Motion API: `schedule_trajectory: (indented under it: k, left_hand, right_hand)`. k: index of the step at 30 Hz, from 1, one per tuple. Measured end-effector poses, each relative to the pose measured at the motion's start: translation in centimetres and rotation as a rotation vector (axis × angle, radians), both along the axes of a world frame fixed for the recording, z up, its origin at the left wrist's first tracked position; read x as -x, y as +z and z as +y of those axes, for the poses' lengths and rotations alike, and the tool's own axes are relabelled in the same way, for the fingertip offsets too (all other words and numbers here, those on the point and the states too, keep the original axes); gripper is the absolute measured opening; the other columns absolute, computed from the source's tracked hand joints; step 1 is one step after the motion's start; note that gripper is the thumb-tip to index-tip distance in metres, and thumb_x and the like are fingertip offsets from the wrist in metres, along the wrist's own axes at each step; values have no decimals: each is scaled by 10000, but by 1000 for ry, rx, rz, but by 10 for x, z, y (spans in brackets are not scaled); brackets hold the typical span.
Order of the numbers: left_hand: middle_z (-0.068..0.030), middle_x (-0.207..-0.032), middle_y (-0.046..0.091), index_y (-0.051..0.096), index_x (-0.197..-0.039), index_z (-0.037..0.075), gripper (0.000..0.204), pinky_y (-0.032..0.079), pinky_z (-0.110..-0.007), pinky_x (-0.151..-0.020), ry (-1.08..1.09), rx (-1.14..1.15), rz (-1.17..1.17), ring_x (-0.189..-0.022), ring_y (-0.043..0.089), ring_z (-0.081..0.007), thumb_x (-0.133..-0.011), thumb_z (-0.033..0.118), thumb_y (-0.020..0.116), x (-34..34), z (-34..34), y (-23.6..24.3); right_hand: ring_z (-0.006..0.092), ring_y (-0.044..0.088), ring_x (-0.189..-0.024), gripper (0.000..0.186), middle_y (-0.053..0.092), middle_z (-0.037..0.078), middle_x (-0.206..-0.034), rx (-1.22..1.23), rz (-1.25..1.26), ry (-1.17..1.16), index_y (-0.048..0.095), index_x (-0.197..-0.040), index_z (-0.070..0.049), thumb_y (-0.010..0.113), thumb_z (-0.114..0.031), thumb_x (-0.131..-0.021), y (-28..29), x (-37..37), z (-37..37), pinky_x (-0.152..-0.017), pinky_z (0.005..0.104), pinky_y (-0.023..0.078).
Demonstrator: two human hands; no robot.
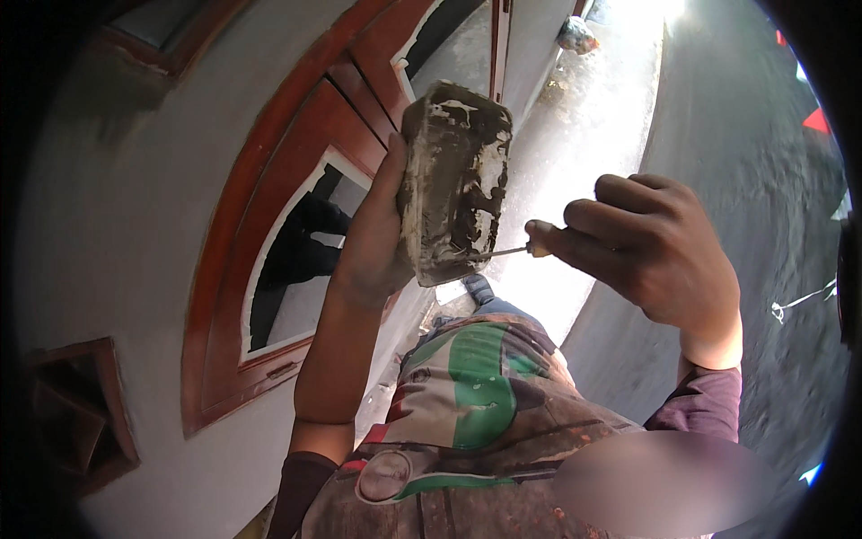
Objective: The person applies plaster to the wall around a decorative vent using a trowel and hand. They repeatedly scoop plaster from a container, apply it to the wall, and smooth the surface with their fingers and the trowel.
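Observation:
My left hand [386, 216] grips a rectangular container [455, 171] from its left side, holding it tilted up in the middle of the head view. The container is coated with grey-brown, wet-looking paste, with pale patches along its right part. My right hand [642, 242] is closed around the short, light handle [539, 235] of a thin metal tool. The tool's shaft [505, 251] runs leftward to the lower part of the container, where its tip is hard to make out in the paste.
Red-brown wooden doors [224, 341] with glass panes stand in a pale wall [135, 225] at the left. A bright walkway [593, 108] runs along a rough dark grey surface [736, 126] at the right. A small bag-like bundle [576, 36] lies at the far end. My legs show below.

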State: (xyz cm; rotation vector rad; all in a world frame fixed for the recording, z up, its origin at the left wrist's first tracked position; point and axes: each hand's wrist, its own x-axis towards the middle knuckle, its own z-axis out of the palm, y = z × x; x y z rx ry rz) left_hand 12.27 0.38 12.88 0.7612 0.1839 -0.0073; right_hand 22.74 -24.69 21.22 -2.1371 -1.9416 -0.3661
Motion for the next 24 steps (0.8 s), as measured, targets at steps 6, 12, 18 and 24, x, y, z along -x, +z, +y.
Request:
schedule_trajectory:
  k: [6, 12, 18, 24]
  left_hand:
    - [-147, -1375, 673, 518, -1504, 40, 602, 620, -364, -1007, -54, 57, 2, -1197, 712, -213, -1166, 510, 352, 7, 6, -9]
    - [-145, -1358, 687, 560, -1456, 33, 583, 611, -377, -1030, -206, 244, 169, -1202, 708, -209, -1144, 511, 438, 8, 10, -37]
    - [-126, -1347, 689, 569, -1451, 29, 609, 604, -350, -1011, -183, 165, 231, -1165, 713, -199, -1137, 536, 445, 11, 16, -50]
    - [-132, -1356, 677, 532, -1495, 25, 624, 589, -350, -1028, -69, 59, 212, -1187, 697, -193, -1156, 529, 388, 18, 33, -44]
  right_hand:
    - [232, 643, -680, 250, 583, 30, -754, 11, 227, 282, 801, -1096, -124, 761, -142, -850, -18, -23, 18, -596, 395, 543]
    - [299, 700, -728, 357, 703, 71, -835, 152, 544, 490, 801, -1181, -93, 794, -102, -824, -37, -53, 43, -623, 412, 549]
    - [294, 781, -884, 450, 796, 185, -1056, 355, 985, 457, 782, -1239, -30, 897, -62, -805, -80, -73, 63, -802, 367, 628]
    - [161, 760, -925, 436, 809, 161, -1098, 374, 1421, 302, 747, -1272, 46, 861, -50, -863, -108, -67, 62, -806, 306, 606]
